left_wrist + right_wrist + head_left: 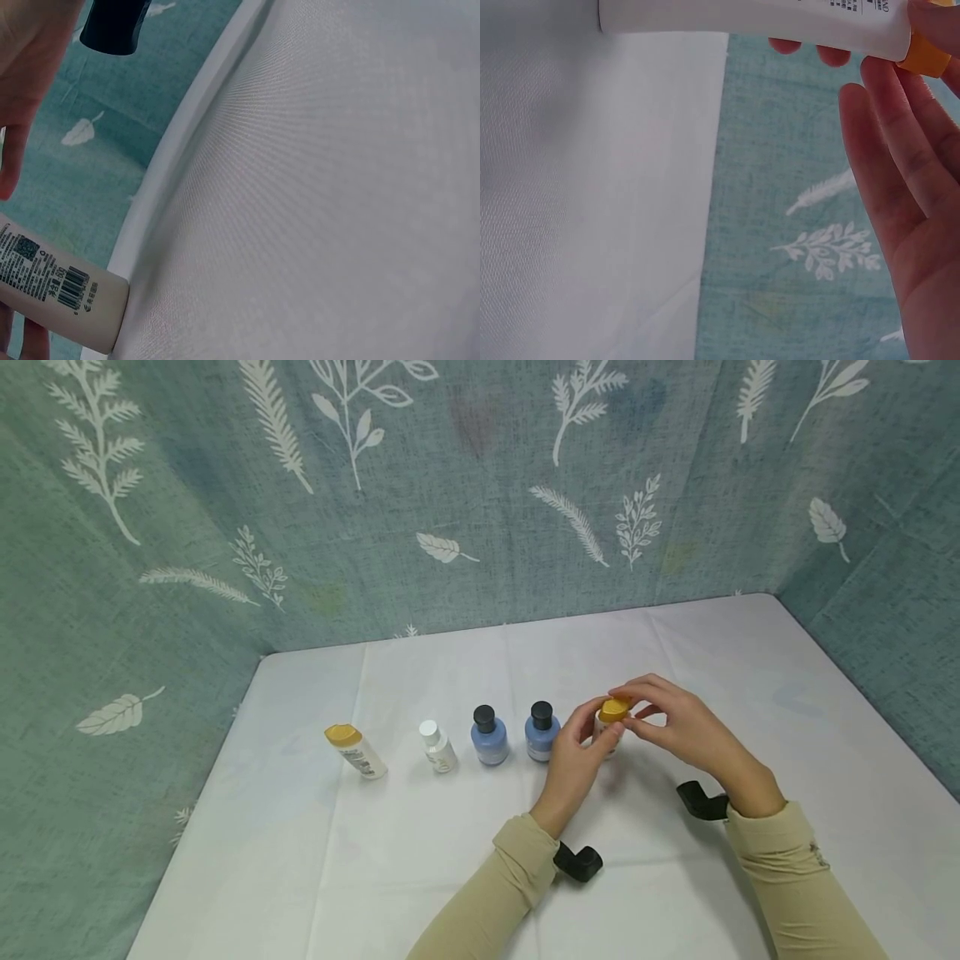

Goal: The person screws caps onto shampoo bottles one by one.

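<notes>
In the head view, a small white bottle with a yellow cap [614, 712] stands upright between both hands, right of the row. My left hand [573, 756] grips the upper part of its body, fingers behind and thumb in front. With thumb and fingertips my right hand [678, 722] pinches the cap from the right. The left wrist view shows the printed back and barcode of the bottle [67, 289], its base right at the white cloth. From the right wrist, the yellow cap [928, 56] appears between the right thumb and fingers, with left fingertips [832, 56] behind the body.
Left of the hands stand two blue bottles with black caps [541, 732] [490, 737], a white bottle [438, 747] and another yellow-capped white bottle [360, 753]. A white cloth [420, 860] covers the table. Green leaf-patterned fabric [465, 510] hangs behind and at both sides.
</notes>
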A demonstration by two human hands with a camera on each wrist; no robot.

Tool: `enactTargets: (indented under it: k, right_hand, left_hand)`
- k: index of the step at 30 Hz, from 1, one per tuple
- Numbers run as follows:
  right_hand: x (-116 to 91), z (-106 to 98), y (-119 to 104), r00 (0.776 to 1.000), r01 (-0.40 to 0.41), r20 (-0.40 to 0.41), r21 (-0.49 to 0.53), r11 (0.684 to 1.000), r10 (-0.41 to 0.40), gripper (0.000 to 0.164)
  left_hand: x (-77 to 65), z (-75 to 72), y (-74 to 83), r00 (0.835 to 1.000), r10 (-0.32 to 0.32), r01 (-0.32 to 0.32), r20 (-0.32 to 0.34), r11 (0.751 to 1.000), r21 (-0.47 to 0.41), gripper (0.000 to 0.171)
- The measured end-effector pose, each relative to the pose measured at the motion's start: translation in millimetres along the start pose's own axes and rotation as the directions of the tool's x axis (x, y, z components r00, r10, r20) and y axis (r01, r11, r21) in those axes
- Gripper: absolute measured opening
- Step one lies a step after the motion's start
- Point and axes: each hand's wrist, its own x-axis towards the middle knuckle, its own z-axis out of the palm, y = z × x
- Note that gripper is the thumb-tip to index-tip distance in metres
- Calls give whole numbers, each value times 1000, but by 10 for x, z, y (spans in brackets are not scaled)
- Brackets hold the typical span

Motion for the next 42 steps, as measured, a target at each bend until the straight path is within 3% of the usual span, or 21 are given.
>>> enactTargets:
  k: [11, 26, 29, 37, 39, 42]
  right_hand:
    - [13, 10, -4, 1000, 5, -1, -17, 1000, -5, 40]
    - [27, -14, -8, 1000, 25, -6, -28, 999, -25, 41]
    - [6, -21, 4, 1000, 25, -1, -16, 1000, -25, 39]
    - [-2, -19, 13, 1000, 5, -3, 1, 1000, -5, 41]
    - [-3, -14, 11, 1000, 10, -6, -12, 1000, -10, 41]
    - [1, -9, 22, 1000, 16, -14, -24, 1000, -16, 40]
  left_hand:
    - [-5, -18, -26, 997, 65, -65, -36, 998, -9, 33]
    - [-20, -15, -1, 995, 78, -77, -70, 997, 5, 32]
    - [-9, -1, -41, 995, 73, -73, -70, 997, -7, 32]
    - [107, 32, -336, 992, 88, -87, -89, 996, 9, 33]
    - [107, 34, -358, 992, 93, -91, -90, 996, 22, 34]
    - [67, 25, -244, 992, 91, -89, -86, 996, 26, 34]
